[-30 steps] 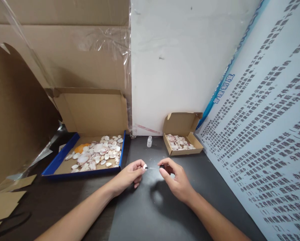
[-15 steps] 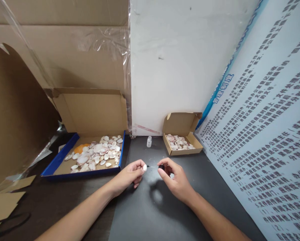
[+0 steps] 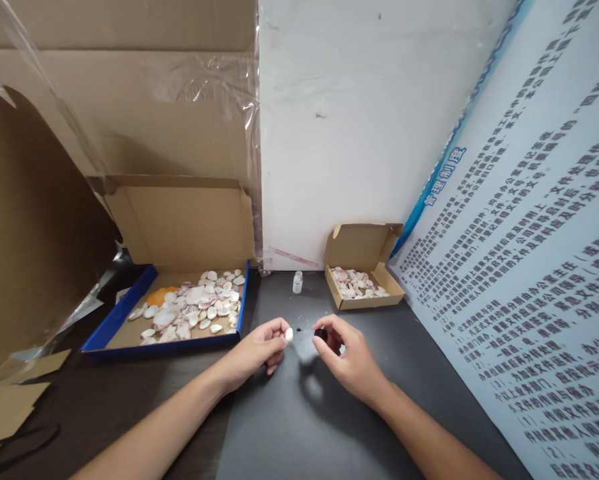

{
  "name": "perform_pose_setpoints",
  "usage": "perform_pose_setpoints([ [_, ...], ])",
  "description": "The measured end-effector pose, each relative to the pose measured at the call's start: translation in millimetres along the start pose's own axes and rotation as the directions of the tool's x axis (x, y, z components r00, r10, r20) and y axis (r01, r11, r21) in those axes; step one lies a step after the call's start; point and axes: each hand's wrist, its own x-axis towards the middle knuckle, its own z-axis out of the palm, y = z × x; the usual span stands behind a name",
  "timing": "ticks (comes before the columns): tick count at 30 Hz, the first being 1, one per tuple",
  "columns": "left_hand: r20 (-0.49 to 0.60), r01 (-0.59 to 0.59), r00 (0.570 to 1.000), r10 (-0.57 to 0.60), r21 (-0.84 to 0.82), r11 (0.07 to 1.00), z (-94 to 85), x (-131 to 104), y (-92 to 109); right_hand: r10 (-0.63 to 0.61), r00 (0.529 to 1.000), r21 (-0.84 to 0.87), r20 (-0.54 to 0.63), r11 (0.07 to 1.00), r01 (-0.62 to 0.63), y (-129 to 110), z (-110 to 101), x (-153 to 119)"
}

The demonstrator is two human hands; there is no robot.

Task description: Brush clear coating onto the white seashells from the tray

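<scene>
Near the middle of the dark table, my left hand (image 3: 263,345) pinches a small white shell (image 3: 289,334) between thumb and fingertips. To its right, my right hand (image 3: 345,348) grips a black cap (image 3: 321,334), with a thin applicator with a dark tip (image 3: 299,329) pointing toward the shell. The tip and the shell look slightly apart. Behind my hands a small clear glass bottle (image 3: 297,283) stands upright without a cap.
At the left lies a blue-edged cardboard box (image 3: 164,347) holding many shells and something orange. A smaller cardboard box (image 3: 372,303) with shells stands at the back right. Cardboard pieces (image 3: 14,407) lie at the far left; a printed poster (image 3: 529,267) leans at right.
The black cap in my right hand has tilted and shifted slightly left. My left hand and the shell have hardly moved.
</scene>
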Motion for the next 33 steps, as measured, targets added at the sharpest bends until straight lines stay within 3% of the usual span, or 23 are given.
perform_pose_setpoints([
  [5,0.002,-0.004,1.000,0.004,-0.016,1.000,0.4,-0.7,-0.7,-0.011,0.999,0.056,0.034,0.998,0.009,0.5,0.3,0.3],
  [9,-0.004,-0.001,1.000,0.001,-0.012,1.000,0.3,-0.4,-1.4,-0.002,1.000,-0.015,-0.013,1.000,0.001,1.0,1.0,0.2],
  [14,0.009,0.002,1.000,-0.002,-0.025,1.000,0.2,-0.3,-0.9,-0.011,0.999,0.073,0.038,0.997,0.008,0.8,1.0,0.0],
  [18,0.001,0.013,1.000,-0.013,-0.012,1.000,-0.4,-0.2,-1.3,-0.004,1.000,-0.015,-0.013,1.000,0.004,0.9,1.1,0.0],
  [23,0.007,0.023,1.000,-0.023,-0.045,0.999,-1.6,0.8,-2.6,-0.008,1.000,0.081,0.022,0.997,0.006,2.0,1.5,-0.8],
  [28,0.011,0.022,1.000,-0.022,-0.035,0.999,-1.5,0.7,-2.0,-0.017,0.999,-0.005,-0.037,1.000,0.017,3.0,1.7,-0.3],
  [33,0.000,0.006,1.000,-0.006,-0.016,1.000,-0.2,-0.1,-1.1,-0.030,1.000,0.018,-0.007,0.999,0.030,2.0,1.2,0.2],
])
